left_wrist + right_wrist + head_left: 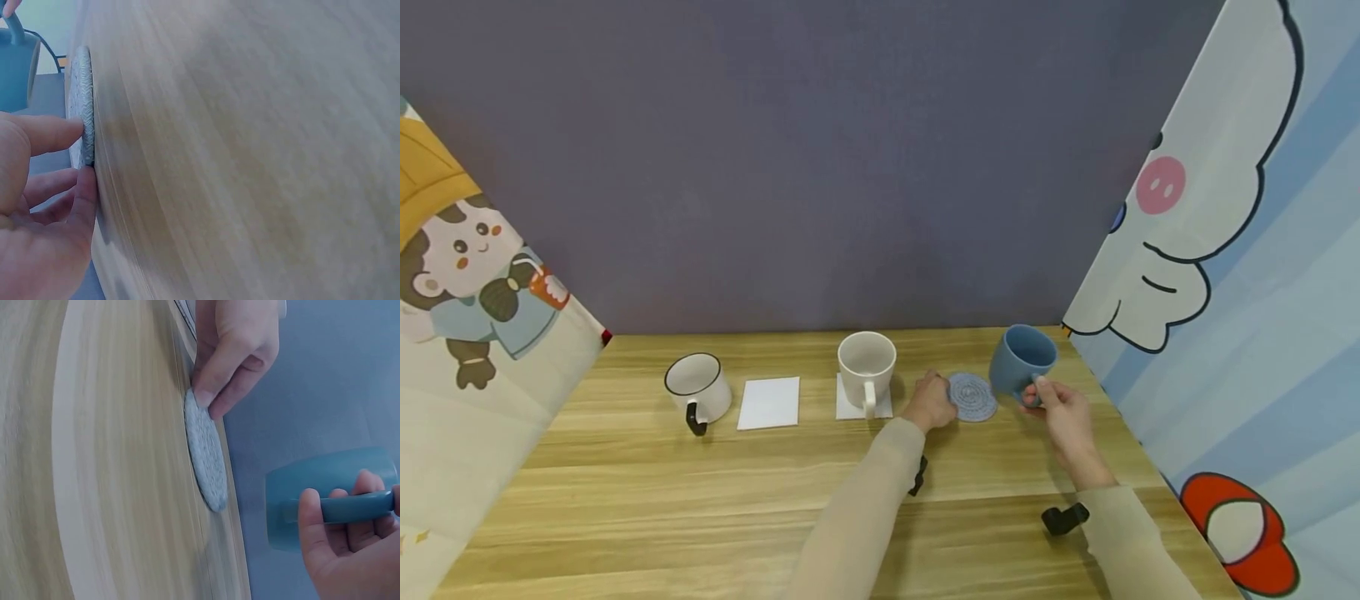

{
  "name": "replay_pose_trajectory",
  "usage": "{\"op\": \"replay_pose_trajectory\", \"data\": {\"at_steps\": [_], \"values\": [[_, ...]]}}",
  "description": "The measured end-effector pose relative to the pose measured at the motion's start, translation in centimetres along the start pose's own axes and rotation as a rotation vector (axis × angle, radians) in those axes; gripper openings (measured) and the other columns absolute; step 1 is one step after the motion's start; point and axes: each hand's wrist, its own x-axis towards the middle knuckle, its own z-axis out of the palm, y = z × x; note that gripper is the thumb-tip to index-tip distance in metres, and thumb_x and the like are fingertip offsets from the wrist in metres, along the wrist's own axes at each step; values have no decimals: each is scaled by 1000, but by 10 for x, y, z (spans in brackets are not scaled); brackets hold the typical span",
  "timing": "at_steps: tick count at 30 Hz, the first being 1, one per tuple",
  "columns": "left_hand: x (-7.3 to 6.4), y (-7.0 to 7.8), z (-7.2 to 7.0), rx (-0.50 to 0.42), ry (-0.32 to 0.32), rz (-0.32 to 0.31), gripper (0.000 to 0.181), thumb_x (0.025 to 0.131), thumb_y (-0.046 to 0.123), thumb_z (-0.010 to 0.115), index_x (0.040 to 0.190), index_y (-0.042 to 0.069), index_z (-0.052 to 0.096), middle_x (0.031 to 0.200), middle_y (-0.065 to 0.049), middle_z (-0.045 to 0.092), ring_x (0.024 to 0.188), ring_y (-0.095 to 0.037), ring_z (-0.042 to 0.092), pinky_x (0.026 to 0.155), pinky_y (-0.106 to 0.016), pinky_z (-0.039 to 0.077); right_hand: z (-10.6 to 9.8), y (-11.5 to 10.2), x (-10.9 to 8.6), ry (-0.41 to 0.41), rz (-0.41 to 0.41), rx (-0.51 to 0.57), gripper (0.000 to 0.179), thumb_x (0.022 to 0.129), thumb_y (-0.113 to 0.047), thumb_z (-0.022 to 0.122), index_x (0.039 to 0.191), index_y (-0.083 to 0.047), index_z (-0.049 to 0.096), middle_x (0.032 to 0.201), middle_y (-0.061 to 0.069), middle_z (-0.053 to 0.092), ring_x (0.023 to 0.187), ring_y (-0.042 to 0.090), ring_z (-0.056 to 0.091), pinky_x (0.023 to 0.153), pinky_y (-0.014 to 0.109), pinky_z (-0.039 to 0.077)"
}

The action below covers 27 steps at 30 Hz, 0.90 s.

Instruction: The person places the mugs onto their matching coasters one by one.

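Your right hand had the blue mug by its handle, thumb on one side, fingers curled behind, grip snug. Handle hold probably let you keep the mug level. Mug was upright, raised off the bench, just right of the round coaster.

Your left hand pinched that coaster's left edge; grip was narrow, fingertips only. Coaster lay flat on the bench; edge hold likely steadied it and left most of its face bare.

Further left, the cream mug sat on a white square; a second white square lay between it and the black-rimmed mug, which stood directly on the bench. Both handles faced you, seemingly for easy reach.

Pose: your left forearm stretched forward, angled rightward; your right forearm angled leftward.
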Motion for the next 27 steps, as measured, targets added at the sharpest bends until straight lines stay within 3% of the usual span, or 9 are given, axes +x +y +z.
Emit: {"op": "replay_pose_trajectory", "data": {"at_steps": [5,15,27], "values": [[-1,1,0,3,4,4,40,85,13,75,121,-5,68,122,-10,57,115,-30,56,104,-35,46,7,2,-3,24,-27,48,36,106,-17,55,97,16,63,76,1,64,75,10,65,78,32,60],[-2,1,-1,26,1,4,39,86,12,73,121,-4,68,125,-12,58,117,-32,56,105,-36,46,19,5,-5,10,-41,38,36,106,-16,54,98,18,62,75,2,65,73,13,67,79,37,61],[-3,0,-1,-16,10,1,39,86,11,73,122,-4,68,127,-12,57,118,-33,56,104,-38,46,33,6,-10,-7,-37,42,36,106,-15,54,99,20,62,78,4,65,74,15,67,81,41,61]]}}
